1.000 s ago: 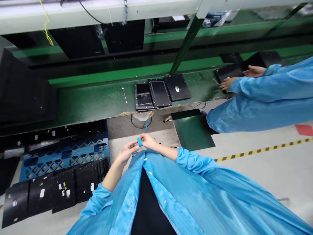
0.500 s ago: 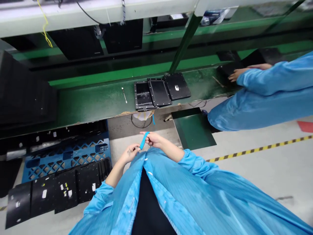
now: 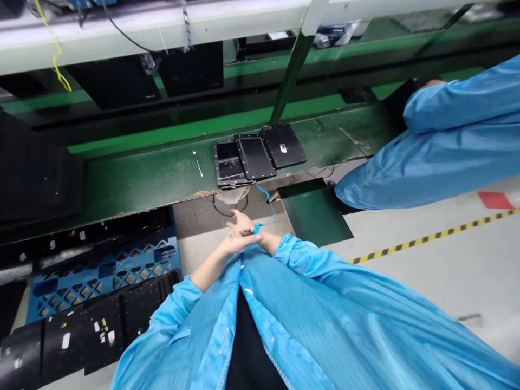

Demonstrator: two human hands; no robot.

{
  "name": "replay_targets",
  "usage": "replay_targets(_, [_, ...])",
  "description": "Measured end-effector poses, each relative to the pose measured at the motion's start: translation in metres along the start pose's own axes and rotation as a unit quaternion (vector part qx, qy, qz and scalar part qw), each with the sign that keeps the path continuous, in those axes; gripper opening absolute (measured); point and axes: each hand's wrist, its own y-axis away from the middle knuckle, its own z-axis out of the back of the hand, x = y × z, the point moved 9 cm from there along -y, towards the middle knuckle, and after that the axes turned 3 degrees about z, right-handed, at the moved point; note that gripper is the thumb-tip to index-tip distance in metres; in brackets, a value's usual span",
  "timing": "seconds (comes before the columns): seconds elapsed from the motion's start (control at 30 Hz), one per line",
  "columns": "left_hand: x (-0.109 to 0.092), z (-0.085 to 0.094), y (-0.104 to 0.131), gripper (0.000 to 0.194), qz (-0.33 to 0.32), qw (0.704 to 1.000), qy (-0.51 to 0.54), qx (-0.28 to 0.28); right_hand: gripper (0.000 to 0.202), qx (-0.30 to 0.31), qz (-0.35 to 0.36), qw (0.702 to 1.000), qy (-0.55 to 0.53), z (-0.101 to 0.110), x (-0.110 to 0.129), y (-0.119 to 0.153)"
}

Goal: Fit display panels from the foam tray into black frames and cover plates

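A light blue wrist strap [image 3: 257, 228] sits around my right wrist, and its thin blue coiled cord [image 3: 266, 194] runs up to the front edge of the bench. My right hand [image 3: 241, 221] is held out in front of my body with its fingers stretched and apart, holding nothing. Across that wrist lies my left hand [image 3: 234, 241], its thumb against the strap and its other fingers partly hidden by the right hand. Both hands are just short of the green bench [image 3: 162, 173].
Several black flat panels [image 3: 255, 157] and a small wrench [image 3: 197, 164] lie on the bench. Below left, a blue pallet [image 3: 142, 254] stands near black sheets [image 3: 97, 330]. At right, a co-worker in a blue coat [image 3: 439, 157] stands at the bench. A dark green mat [image 3: 314, 211] covers part of the floor.
The blue strap, held between both hands before, is now around my right wrist. My left hand has moved right, onto that wrist. The coiled cord now shows stretched from the bench.
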Motion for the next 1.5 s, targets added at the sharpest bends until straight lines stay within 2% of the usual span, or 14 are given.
replay_targets(0.17, [0.061, 0.021, -0.048, 0.053, 0.08, 0.995, 0.011, -0.063, 0.036, -0.063, -0.022, 0.991, -0.116, 0.038, 0.04, -0.042])
replay_targets(0.27, [0.113, 0.052, -0.047, 0.045, 0.178, 0.97, -0.034, -0.165, 0.045, -0.118, 0.036, 0.959, -0.256, 0.077, 0.085, -0.067])
replay_targets(0.4, [0.141, 0.09, -0.014, 0.034, 0.244, 0.924, -0.081, -0.285, 0.048, -0.199, 0.178, 0.961, -0.075, 0.138, 0.129, -0.064])
replay_targets(0.47, [0.141, 0.112, 0.003, 0.03, 0.27, 0.898, -0.08, -0.337, 0.061, -0.146, 0.191, 0.97, 0.038, 0.148, 0.12, -0.063])
replay_targets(0.57, [0.127, 0.161, 0.03, 0.023, 0.283, 0.851, -0.086, -0.435, 0.074, -0.038, 0.139, 0.981, 0.131, 0.148, 0.077, -0.066])
replay_targets(0.67, [0.108, 0.212, 0.061, 0.015, 0.292, 0.795, -0.103, -0.522, 0.081, 0.12, 0.065, 0.977, 0.163, 0.119, 0.039, -0.059])
replay_targets(0.8, [0.079, 0.272, 0.105, 0.005, 0.304, 0.734, -0.125, -0.594, 0.082, 0.262, 0.022, 0.95, 0.169, 0.073, 0.036, -0.056])
replay_targets(0.97, [0.008, 0.375, 0.197, 0.013, 0.291, 0.65, -0.176, -0.68, 0.081, 0.246, 0.004, 0.957, 0.153, 0.064, 0.046, -0.095])
replay_targets(1.1, [-0.075, 0.478, 0.288, 0.043, 0.297, 0.519, -0.272, -0.754, 0.084, 0.223, -0.018, 0.959, 0.175, 0.049, 0.026, -0.106])
replay_targets(1.17, [-0.106, 0.528, 0.318, 0.059, 0.294, 0.477, -0.307, -0.769, 0.085, 0.196, -0.027, 0.964, 0.177, 0.034, 0.019, -0.104])
replay_targets(1.3, [-0.12, 0.616, 0.339, 0.073, 0.369, 0.441, -0.331, -0.749, 0.084, 0.108, -0.011, 0.983, 0.151, 0.016, 0.03, -0.105])
replay_targets(1.4, [-0.128, 0.624, 0.295, 0.049, 0.348, 0.441, -0.407, -0.72, 0.083, 0.002, 0.034, 0.99, 0.137, 0.034, 0.048, -0.112])
replay_targets(1.43, [-0.134, 0.606, 0.265, 0.041, 0.308, 0.455, -0.452, -0.703, 0.082, -0.037, 0.052, 0.988, 0.138, 0.046, 0.053, -0.112])
replay_targets(1.5, [-0.134, 0.541, 0.189, 0.031, 0.227, 0.521, -0.533, -0.627, 0.078, -0.118, 0.086, 0.978, 0.146, 0.074, 0.058, -0.108])
